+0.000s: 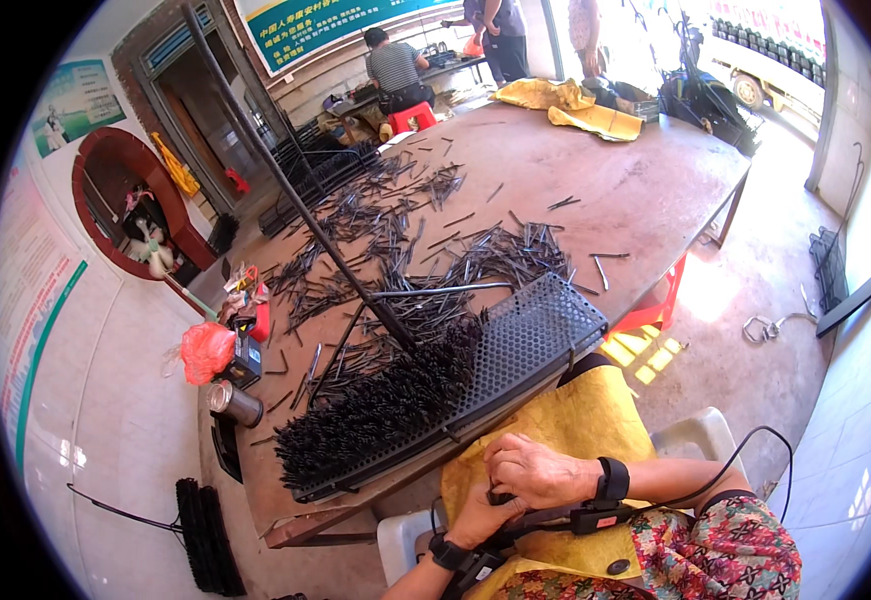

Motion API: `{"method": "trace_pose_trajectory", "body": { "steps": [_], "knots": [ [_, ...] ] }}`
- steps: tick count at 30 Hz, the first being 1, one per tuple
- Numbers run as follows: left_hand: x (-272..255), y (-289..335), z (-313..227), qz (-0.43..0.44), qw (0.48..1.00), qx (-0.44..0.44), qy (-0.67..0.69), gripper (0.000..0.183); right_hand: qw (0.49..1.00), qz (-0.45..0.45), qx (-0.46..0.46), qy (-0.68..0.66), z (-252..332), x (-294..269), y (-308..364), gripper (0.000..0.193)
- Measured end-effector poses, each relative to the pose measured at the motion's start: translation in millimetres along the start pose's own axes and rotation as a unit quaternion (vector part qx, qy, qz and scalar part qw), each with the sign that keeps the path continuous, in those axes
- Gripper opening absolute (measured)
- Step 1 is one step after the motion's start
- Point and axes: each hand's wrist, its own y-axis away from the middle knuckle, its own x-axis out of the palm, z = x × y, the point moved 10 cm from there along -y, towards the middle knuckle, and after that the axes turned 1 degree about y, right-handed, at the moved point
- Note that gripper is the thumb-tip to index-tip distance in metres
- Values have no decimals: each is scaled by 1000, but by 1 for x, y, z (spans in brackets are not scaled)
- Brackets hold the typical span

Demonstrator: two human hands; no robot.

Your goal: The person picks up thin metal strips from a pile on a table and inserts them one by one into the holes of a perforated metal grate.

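I see both hands low in the frame, just right of centre, over a yellow apron in the lap. The right hand lies curled over the left hand, and together they clutch something small and dark; I cannot tell what it is. Each wrist carries one black strap, two in all, with a cable running off the right one. Just above the hands, a single black perforated plate rests tilted on the near edge of the counter, its long axis running from lower left to upper right of the frame. Its lower-left half is packed with upright black bristle tufts, too many to count; the upper-right half shows bare holes. One long dark rod slants from the upper left down to the plate. Loose dark metal strips litter the counter's middle, uncountable. At the counter's left edge stand one metal can and one red bag.
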Motion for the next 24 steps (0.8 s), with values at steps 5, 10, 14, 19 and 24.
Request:
{"method": "trace_pose_trajectory", "body": {
  "steps": [5, 10, 14, 19, 24],
  "knots": [
    [2, -5, 18, 29, 996, -55, 58, 12, 969, -45, 187, -154, -48, 1, 20, 13],
    [4, -2, 3, 18, 999, -18, 28, 12, 982, -93, 118, -117, -31, -11, 17, 9],
    [5, -5, 1, 34, 999, -4, 41, 10, 988, -111, 66, -87, -10, -15, 18, 8],
    [12, -6, 7, 40, 994, -42, 89, 15, 905, -171, 318, -224, -89, -29, 46, 9],
    [5, -8, 13, 16, 994, -31, 108, 15, 925, -186, 260, -204, -76, -42, 36, 10]
  ]
}}
